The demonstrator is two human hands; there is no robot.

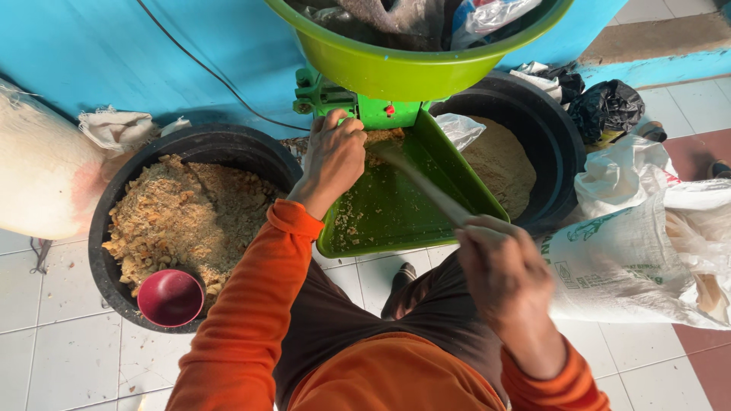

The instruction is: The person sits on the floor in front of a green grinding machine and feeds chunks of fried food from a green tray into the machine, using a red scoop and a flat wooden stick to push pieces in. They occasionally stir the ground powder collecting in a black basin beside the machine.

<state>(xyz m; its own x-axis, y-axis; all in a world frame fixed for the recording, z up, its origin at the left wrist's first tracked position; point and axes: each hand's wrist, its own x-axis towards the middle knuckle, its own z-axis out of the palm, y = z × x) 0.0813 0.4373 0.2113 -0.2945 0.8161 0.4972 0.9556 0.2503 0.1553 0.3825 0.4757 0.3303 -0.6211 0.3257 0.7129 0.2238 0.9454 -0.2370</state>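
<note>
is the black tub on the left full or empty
Nearly full: the black tub holds coarse tan meal close to its rim, with a red bowl on top.

Long pale wooden stick point(426, 186), motion-blurred, slanting from the lower right up to the left, tip buried in coarse tan meal point(381, 141) heaped at the head of the chute. Shallow bright green metal chute tray point(396, 213), sloping down from the green grinding machine point(358, 106), bed dusted with scattered tan crumbs, rim raised along both sides.

Bright even daylight, soft shadows, motion-blurred stick point(426, 186)
</note>
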